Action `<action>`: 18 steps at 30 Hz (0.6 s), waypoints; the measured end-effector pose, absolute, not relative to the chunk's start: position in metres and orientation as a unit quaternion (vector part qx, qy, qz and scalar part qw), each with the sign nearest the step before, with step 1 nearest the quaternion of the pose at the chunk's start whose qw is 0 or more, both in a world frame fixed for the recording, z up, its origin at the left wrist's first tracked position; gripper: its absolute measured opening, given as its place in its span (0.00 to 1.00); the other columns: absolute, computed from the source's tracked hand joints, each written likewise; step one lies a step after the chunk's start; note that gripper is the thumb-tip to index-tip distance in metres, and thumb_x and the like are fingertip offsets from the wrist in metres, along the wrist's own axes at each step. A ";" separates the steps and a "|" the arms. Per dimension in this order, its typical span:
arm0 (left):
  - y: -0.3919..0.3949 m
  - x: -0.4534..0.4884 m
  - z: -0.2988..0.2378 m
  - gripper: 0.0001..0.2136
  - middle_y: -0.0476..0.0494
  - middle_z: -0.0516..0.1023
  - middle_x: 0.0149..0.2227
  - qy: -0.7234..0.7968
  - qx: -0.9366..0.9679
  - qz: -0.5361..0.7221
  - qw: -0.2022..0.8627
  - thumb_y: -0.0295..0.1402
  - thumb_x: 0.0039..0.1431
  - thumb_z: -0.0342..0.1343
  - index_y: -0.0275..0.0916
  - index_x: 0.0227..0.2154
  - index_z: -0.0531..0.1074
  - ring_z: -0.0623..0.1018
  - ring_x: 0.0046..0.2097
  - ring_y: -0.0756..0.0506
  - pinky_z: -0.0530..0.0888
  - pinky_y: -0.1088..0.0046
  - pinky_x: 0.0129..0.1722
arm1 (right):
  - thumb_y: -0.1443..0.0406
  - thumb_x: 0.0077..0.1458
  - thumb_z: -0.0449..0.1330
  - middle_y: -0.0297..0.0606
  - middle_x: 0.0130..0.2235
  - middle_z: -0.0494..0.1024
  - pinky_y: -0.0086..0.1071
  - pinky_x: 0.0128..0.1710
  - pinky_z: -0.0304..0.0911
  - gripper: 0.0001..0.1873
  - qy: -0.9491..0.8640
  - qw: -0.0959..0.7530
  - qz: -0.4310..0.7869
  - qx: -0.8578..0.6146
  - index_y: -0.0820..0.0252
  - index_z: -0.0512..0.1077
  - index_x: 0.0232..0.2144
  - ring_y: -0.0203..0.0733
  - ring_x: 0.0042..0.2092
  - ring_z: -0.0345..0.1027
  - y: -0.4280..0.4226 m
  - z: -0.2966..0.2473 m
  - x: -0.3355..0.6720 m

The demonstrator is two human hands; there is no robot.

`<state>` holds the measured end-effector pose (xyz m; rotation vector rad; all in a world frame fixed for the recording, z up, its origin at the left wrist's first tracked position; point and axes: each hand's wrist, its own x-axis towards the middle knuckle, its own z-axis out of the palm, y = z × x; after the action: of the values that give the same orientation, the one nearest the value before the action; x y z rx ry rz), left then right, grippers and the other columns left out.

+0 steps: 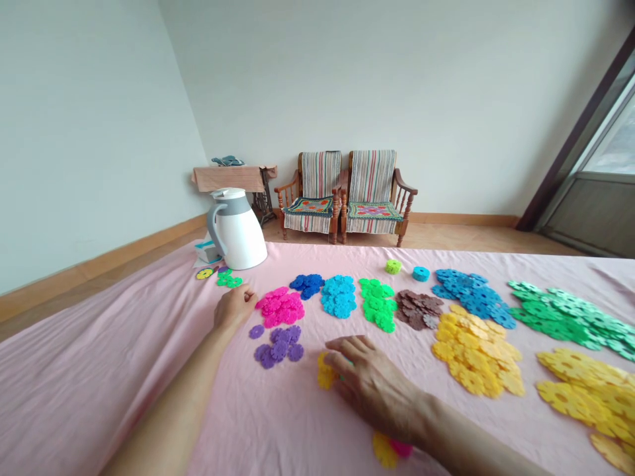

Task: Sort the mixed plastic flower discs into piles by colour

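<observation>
My left hand (235, 307) is closed, its fingers curled beside the heap of pink flower-shaped plastic discs (280, 307); what they hold, if anything, is hidden. Purple discs (280, 347) lie just nearer to me. Over the middle of the cloth, my right hand (370, 377) reaches down with its fingers apart on some yellow discs (325, 371). A bit of green shows between those fingers. Below that wrist sit a yellow disc (385, 451) and a pink one, partly covered by the arm.
Colour-sorted heaps cross the pink cloth (278, 423): light blue (338, 296), green (378, 304), brown (418, 309), blue (473, 296) and yellow (477, 354). Two small stacks, lime (393, 266) and blue (421, 274), stand behind. A white jug (241, 235) is back left. Two chairs (373, 198) face the table.
</observation>
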<state>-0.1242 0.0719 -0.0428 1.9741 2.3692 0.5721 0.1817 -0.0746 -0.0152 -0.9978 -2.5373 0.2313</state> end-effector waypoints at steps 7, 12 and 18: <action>0.071 -0.123 -0.042 0.06 0.49 0.80 0.31 0.759 0.624 0.186 0.004 0.37 0.52 0.50 0.43 0.26 0.70 0.78 0.36 0.45 0.65 0.76 0.28 | 0.58 0.53 0.59 0.44 0.59 0.65 0.48 0.55 0.57 0.33 -0.888 0.215 0.129 -0.386 0.52 0.55 0.60 0.54 0.59 0.58 -0.109 -0.032 0.240; 0.069 -0.120 -0.041 0.07 0.49 0.80 0.31 0.764 0.617 0.189 0.000 0.38 0.52 0.49 0.43 0.27 0.70 0.78 0.36 0.44 0.65 0.76 0.29 | 0.49 0.52 0.57 0.43 0.65 0.51 0.54 0.60 0.50 0.46 -0.890 0.166 0.154 -0.395 0.51 0.40 0.65 0.59 0.63 0.47 -0.115 -0.061 0.251; 0.069 -0.121 -0.041 0.07 0.50 0.80 0.31 0.762 0.619 0.190 0.002 0.37 0.52 0.49 0.43 0.26 0.70 0.78 0.36 0.44 0.66 0.76 0.29 | 0.52 0.59 0.51 0.43 0.66 0.46 0.49 0.63 0.44 0.36 -0.880 0.156 0.188 -0.409 0.55 0.44 0.65 0.52 0.65 0.40 -0.097 -0.041 0.231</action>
<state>-0.1213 0.0686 -0.0406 1.9411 2.3911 0.5963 0.2312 -0.0970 -0.0413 -1.1699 -2.5190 0.5374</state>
